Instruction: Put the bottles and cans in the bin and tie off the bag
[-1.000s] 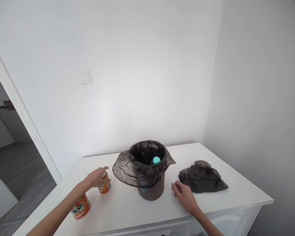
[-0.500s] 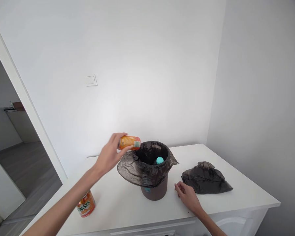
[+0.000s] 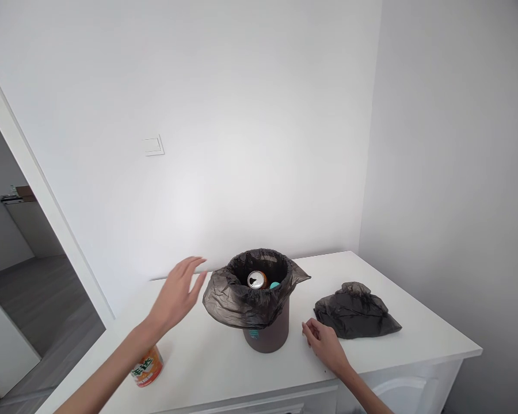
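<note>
A small brown bin (image 3: 267, 336) lined with a dark plastic bag (image 3: 237, 299) stands on the white table (image 3: 216, 362). Inside it lie an orange can (image 3: 258, 280), its silver end up, and a teal-capped item (image 3: 275, 285). My left hand (image 3: 176, 294) hovers empty just left of the bin, fingers stretched out. My right hand (image 3: 324, 344) rests on the table right of the bin, fingers loosely curled, holding nothing. A second orange can (image 3: 147, 365) stands near the table's front left, partly hidden by my left forearm.
A crumpled dark bag (image 3: 354, 313) lies on the table's right side. White walls meet in a corner behind the table, with a wall switch (image 3: 152, 145) on the back one. An open doorway (image 3: 21, 276) is at left.
My left hand picked the small orange can off the table, carried it over the bin and let it go; the can now lies inside. The right hand stayed put.
</note>
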Available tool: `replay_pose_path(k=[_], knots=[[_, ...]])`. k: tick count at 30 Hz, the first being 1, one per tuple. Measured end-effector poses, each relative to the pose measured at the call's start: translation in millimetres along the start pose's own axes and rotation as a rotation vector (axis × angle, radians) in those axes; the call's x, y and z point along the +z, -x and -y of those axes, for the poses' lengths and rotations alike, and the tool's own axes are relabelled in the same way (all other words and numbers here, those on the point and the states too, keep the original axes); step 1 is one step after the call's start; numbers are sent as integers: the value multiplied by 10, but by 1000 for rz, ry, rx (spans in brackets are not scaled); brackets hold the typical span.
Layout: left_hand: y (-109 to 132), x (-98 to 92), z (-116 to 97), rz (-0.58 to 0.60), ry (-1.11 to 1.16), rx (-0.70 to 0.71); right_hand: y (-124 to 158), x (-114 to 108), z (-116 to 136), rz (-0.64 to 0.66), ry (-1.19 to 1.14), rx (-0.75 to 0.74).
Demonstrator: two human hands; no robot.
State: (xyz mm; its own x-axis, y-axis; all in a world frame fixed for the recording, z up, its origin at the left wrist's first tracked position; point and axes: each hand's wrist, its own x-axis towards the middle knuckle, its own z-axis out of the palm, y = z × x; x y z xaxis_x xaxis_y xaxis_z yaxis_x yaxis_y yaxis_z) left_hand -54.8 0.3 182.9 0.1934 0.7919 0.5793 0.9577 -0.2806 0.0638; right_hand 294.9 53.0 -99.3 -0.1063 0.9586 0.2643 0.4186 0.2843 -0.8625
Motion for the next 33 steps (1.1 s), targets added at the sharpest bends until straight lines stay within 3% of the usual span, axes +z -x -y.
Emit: replay_pose_path(k=[3,6,9,12,14,17,20,23,25,28,33], knots=[[401,55,649,111,-115,-188,-5,4,3,7,7,10],[853,213,1176,296,-233,-373,-6,6,7,6,7,10],[1210,360,1424,423,-196,-542,-6,12,0,16,10,12],[1336,399,1426,463,-91,-637,-7,22,-20,28,11,8],[1262,323,1337,406,-87,-645,-10,29,-33,28,12,6],[944,40,1083,178,-39,-691,-14,38,-43,20,7,9],[501,-313,671,-95,155,-790,-15,40,-39,2,3,2],[76,-506,164,-247,299,-677,-13,32,-26,-10,1,-2],[-167,-482,-156,-222,390,-525,-11,22,-14,-11,-3,-1],[-474,-267,-522,-103,408,-282,-14,2,6,-13,-8,7],[-810,189,-787,121,214,-24,-35,-24,26,-13,-19,7]])
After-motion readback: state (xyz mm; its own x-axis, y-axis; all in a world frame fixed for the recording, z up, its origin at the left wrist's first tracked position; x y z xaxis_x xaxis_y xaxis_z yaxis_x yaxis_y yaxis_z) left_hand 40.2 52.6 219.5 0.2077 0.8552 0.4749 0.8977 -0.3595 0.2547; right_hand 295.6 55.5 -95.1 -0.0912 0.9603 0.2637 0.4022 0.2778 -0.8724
